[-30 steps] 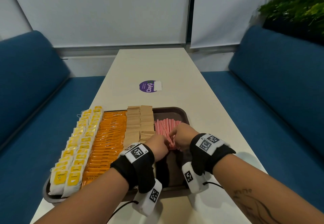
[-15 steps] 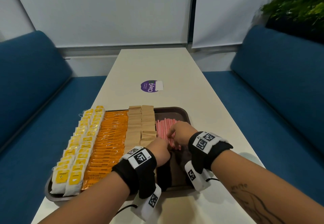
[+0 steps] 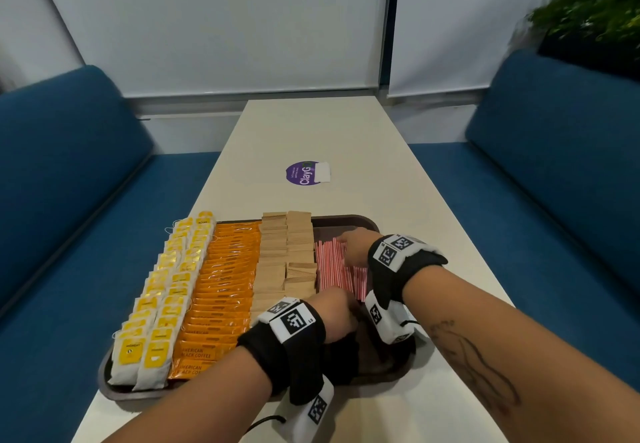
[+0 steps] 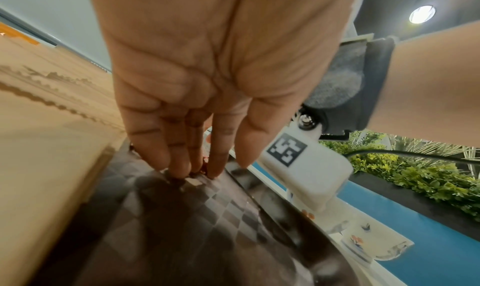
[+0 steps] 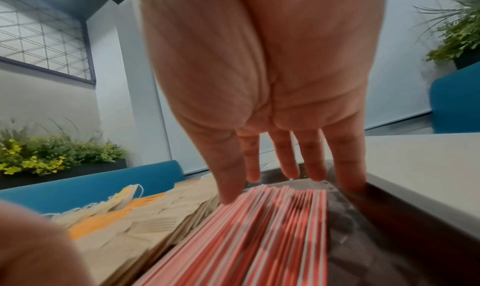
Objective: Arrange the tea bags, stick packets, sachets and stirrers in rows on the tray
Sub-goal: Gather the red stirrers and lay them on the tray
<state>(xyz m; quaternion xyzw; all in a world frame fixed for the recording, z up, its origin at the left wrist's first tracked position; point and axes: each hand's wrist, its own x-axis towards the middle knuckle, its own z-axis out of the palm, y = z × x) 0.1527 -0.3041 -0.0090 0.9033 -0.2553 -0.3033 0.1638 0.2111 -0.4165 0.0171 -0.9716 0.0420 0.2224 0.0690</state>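
Observation:
A dark brown tray (image 3: 349,222) holds rows, from left to right: yellow-tagged tea bags (image 3: 166,290), orange stick packets (image 3: 225,280), brown sachets (image 3: 287,255) and red-and-white striped stirrers (image 3: 332,266). My left hand (image 3: 348,305) is at the near end of the stirrers. In the left wrist view its straight fingers (image 4: 182,167) point down and touch the tray floor (image 4: 207,229). My right hand (image 3: 349,245) is at the stirrers' far end. In the right wrist view its fingers (image 5: 291,167) are straight and spread, and the thumb rests on the stirrers (image 5: 259,229). Neither hand grips anything.
The tray sits at the near end of a long pale table (image 3: 346,131) with a round purple sticker (image 3: 306,173) beyond it. Blue benches (image 3: 554,165) run along both sides. A planter (image 3: 595,27) stands at the back right.
My right hand has slid away from me along the stirrers to their far end. My left hand stays at the near end.

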